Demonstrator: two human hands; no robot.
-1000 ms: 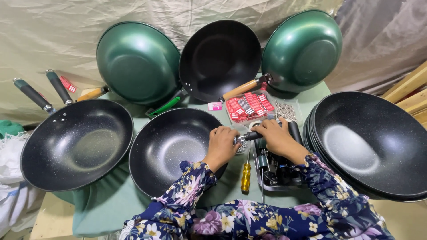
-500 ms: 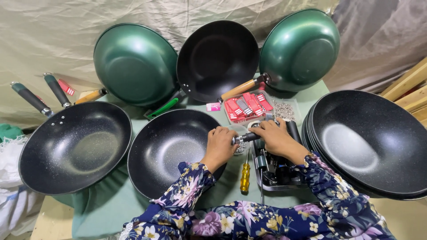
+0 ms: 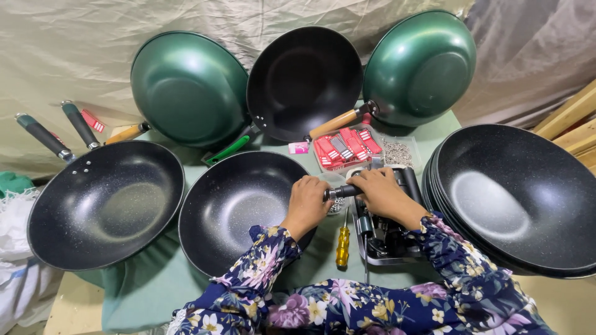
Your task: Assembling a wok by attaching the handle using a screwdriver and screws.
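A person's left hand [image 3: 308, 201] steadies the rim of a black speckled wok [image 3: 239, 208] while the right hand [image 3: 382, 193] grips its dark handle [image 3: 340, 192] against it. The handle appears not yet fastened; the yellow screwdriver [image 3: 343, 245] lies untouched just below on the green table [image 3: 149, 285].

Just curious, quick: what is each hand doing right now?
Left hand: closed on the black pan rim.
Right hand: closed on the dark handle.

place: small cookware assembly workshop | signs: many black woks [image 3: 105, 205] and green woks [image 3: 189, 87] on cloth-covered table [image 3: 149, 285] | loose handles [image 3: 43, 133], screwdriver [image 3: 343, 245], tray of screws [image 3: 397, 154] | tarp backdrop [image 3: 93, 37]
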